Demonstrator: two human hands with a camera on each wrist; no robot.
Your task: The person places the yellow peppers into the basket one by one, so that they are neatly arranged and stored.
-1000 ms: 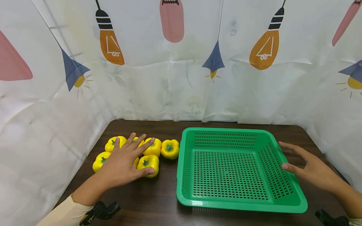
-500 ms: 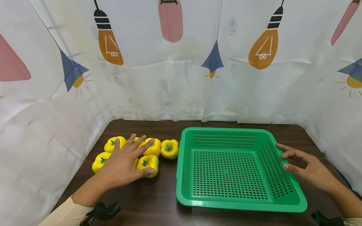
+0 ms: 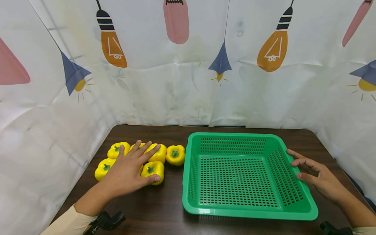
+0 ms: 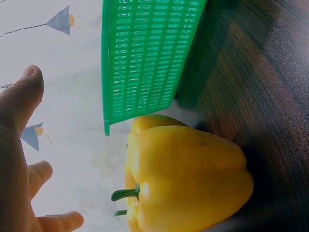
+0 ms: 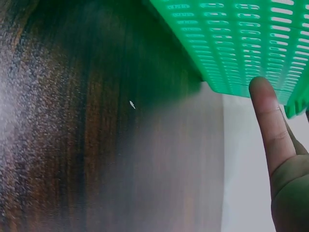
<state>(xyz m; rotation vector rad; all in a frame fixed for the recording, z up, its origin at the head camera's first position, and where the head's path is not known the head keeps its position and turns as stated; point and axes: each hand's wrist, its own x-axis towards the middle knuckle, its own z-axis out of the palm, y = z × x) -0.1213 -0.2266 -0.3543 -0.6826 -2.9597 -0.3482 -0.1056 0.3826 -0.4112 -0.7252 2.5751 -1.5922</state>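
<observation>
Several yellow bell peppers [image 3: 157, 173] with green stems sit grouped on the left of the table. My left hand [image 3: 129, 171] is held over them with its fingers spread, partly hiding some. In the left wrist view, a gap shows between that hand and the nearest pepper [image 4: 188, 179]. To the right of the peppers stands a green perforated plastic basket [image 3: 252, 213] with nothing in it. At its right rim is my right hand [image 3: 321, 179], fingers lightly bent and thumb apart. Whether its fingertips touch the rim I cannot tell.
Everything stands on a dark brown wooden table [image 3: 164, 209]. A white sheet printed with lamps and bulbs [image 3: 182, 94] hangs behind the table and along its sides. One pepper [image 3: 175, 156] lies close against the basket's left side.
My right hand has come slightly left and closer to the basket's right rim, its fingers bending a little. The left hand, peppers and basket stay where they were.
</observation>
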